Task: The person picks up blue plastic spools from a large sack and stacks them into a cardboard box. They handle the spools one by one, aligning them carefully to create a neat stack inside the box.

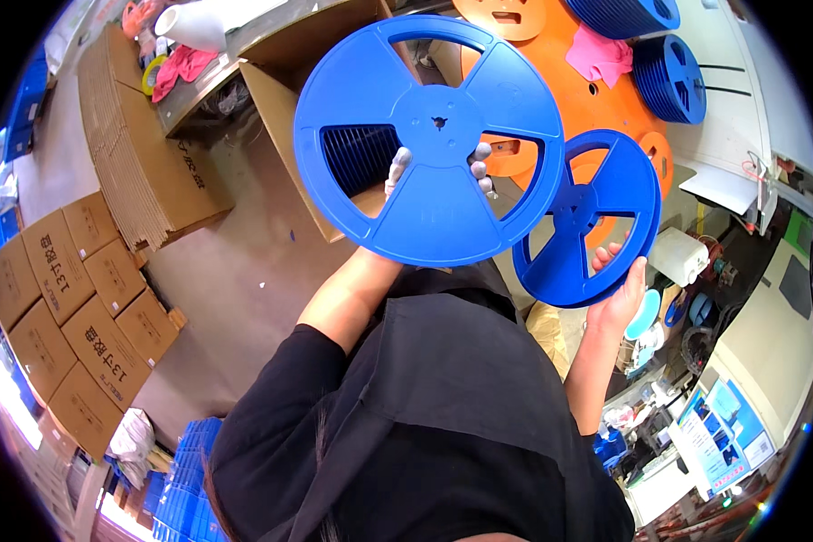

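Note:
A large blue plastic reel (438, 212) is held up in front of me, its round face toward the camera. My left hand (397, 170) grips it from behind, and whitish-covered fingertips show through two of its openings. A second blue reel (643, 203) is tilted at the right, partly behind the first one's edge. My right hand (619, 303) closes on its lower right rim, thumb outside and fingertips showing through an opening. Through the first reel's left opening, a row of dark reels (357, 158) shows in an open cardboard box (285, 135).
Beyond the reels stands an orange machine table (574, 86) with a pink cloth (598, 56) and stacked blue reels (668, 81). Flattened cardboard (154, 154) and closed cartons (81, 307) stand on the left. Blue crates (188, 479) are at lower left, a pale machine (759, 334) at right.

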The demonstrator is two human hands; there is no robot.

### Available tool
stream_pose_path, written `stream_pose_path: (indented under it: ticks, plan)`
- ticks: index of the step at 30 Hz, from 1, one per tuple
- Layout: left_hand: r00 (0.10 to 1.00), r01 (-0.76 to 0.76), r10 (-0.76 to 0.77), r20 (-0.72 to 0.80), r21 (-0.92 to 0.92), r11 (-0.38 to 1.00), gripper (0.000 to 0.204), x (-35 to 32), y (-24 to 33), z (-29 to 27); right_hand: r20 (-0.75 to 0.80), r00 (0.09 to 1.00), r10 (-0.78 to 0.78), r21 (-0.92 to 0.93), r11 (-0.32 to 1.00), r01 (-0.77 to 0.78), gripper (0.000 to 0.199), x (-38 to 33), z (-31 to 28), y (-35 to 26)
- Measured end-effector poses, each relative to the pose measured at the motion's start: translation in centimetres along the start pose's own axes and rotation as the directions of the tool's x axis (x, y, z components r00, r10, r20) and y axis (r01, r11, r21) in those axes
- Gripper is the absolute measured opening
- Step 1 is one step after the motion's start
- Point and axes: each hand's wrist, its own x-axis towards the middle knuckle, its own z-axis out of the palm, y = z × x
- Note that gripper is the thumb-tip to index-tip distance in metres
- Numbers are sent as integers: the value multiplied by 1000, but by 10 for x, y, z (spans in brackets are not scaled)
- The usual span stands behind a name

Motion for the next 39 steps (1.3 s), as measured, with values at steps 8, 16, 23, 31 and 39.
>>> stream_pose_path:
  ticks: [8, 16, 23, 31, 39]
  plan:
    - [995, -85, 84, 51, 15, 996, 79, 13, 19, 3, 9, 999, 37, 271, 962, -38, 51, 11, -13, -8]
    - [991, -133, 133, -14, -35, 990, 86, 8, 22, 7, 126, 992, -14, 488, 871, -50, 50, 17, -38, -4]
    - [991, -132, 132, 10, -23, 991, 88, -2, 22, 13, 239, 965, -107, 629, 774, -70, 46, 19, -41, -7]
    - [989, -142, 138, 51, 82, 986, 91, -7, 33, 20, 257, 961, -106, 724, 679, -119, 36, 22, -51, -6]
    - [977, -195, 145, 158, 368, 909, 96, -38, 75, 18, 283, 935, -213, 750, 657, -77, 40, 22, -43, -3]
